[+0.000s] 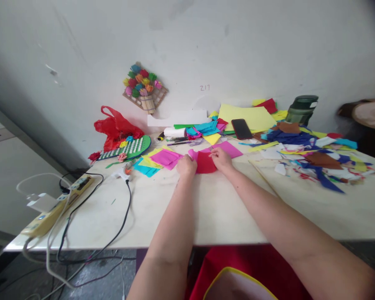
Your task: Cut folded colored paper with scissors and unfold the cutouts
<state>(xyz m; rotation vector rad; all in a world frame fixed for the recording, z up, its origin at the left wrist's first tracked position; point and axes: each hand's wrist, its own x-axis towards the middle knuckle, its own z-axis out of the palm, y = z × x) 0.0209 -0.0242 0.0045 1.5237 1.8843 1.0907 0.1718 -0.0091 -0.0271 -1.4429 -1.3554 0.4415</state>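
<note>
A piece of red crepe paper (206,163) is spread between my two hands, low over the table's middle. My left hand (187,166) is closed at its left edge, with a bit of pink paper showing by the fingertips. My right hand (221,159) pinches the red paper's upper right side between thumb and fingers. Behind it lies a pink paper sheet (232,149), partly covered by my right hand. To the left, a stack of pink squares (165,158) rests over yellow and blue sheets (146,167).
A glue gun (124,171) with a black cord lies left, near a power strip (54,206). A thin stick (264,179) is at the right. Beyond are a phone (241,129), a heap of paper scraps (318,154), a green bottle (301,109) and a red bag (117,128).
</note>
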